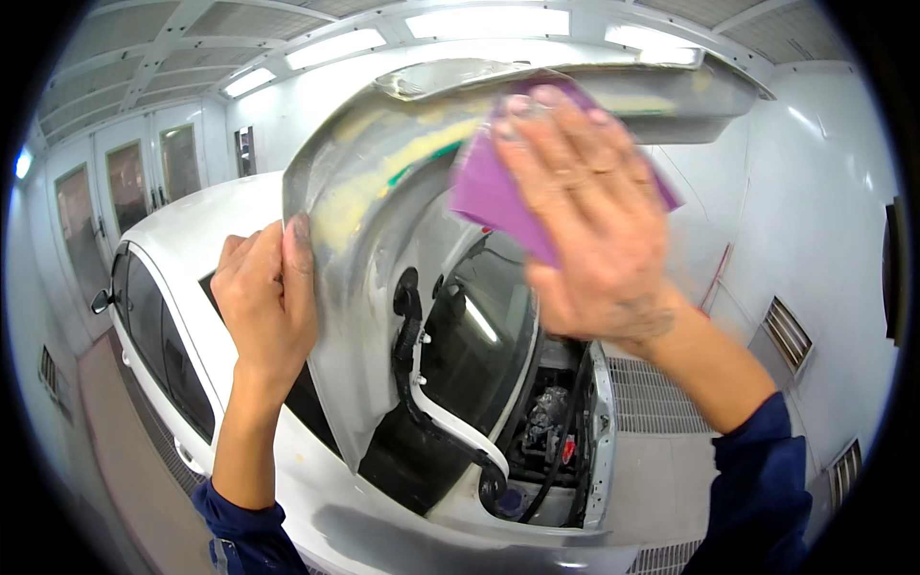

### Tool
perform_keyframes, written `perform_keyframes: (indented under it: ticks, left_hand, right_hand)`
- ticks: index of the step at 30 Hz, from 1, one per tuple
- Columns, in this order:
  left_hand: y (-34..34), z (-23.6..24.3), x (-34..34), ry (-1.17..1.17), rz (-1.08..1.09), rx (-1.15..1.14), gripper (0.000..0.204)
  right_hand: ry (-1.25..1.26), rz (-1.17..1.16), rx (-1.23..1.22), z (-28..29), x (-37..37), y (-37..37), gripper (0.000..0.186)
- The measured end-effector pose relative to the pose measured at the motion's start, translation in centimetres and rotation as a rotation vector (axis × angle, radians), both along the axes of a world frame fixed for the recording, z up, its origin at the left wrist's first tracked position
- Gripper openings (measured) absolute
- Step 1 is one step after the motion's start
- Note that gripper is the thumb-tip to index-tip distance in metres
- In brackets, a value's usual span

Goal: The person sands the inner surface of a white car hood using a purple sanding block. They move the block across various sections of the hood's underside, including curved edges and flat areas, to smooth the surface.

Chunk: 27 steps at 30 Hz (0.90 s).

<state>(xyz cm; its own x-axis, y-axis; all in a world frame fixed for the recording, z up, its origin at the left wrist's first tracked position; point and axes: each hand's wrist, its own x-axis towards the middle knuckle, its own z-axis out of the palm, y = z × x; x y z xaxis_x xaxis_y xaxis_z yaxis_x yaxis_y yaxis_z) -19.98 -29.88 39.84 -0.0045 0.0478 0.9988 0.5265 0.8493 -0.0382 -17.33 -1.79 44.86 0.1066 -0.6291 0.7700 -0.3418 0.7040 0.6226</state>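
Before me a raised car boot lid shows grey primer, yellowish filler patches and a short green streak. My left hand is closed around its left edge, thumb on the near face. My right hand presses a purple sheet of sandpaper against the lid's upper middle, fingers stretched over the sheet. Hand and sheet are blurred and hide the surface beneath. Below the lid runs a black hinge arm with wiring.
A white car stands beneath, with a dark window and an open bay of mechanical parts. Floor grates lie at the right. White booth walls and ceiling lights surround it.
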Motion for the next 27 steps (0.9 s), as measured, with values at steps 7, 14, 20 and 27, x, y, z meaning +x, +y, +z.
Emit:
perform_keyframes:
  ticks: [7, 14, 20, 27]
  left_hand:
    - [-0.5, -0.5, -0.2, 0.001, -0.018, -0.015, 0.036]
    - [-0.1, -0.5, -0.8, 0.015, -0.037, 0.001, 0.036]
    - [0.5, -0.5, -0.6, 0.039, -0.038, -0.007, 0.037]
    - [-0.4, 0.0, -0.2, 0.085, 0.011, -0.033, 0.038]
  right_hand:
    - [-0.063, 0.036, 0.022, 0.5, 1.2, -0.2, 0.071]
    - [-0.068, 0.053, 0.014, -0.1, 0.2, -2.0, 0.073]
    - [0.044, -0.006, -0.072, -1.0, 0.1, -0.2, 0.065]
    - [0.057, 0.006, -0.006, 0.5, 1.1, -0.2, 0.072]
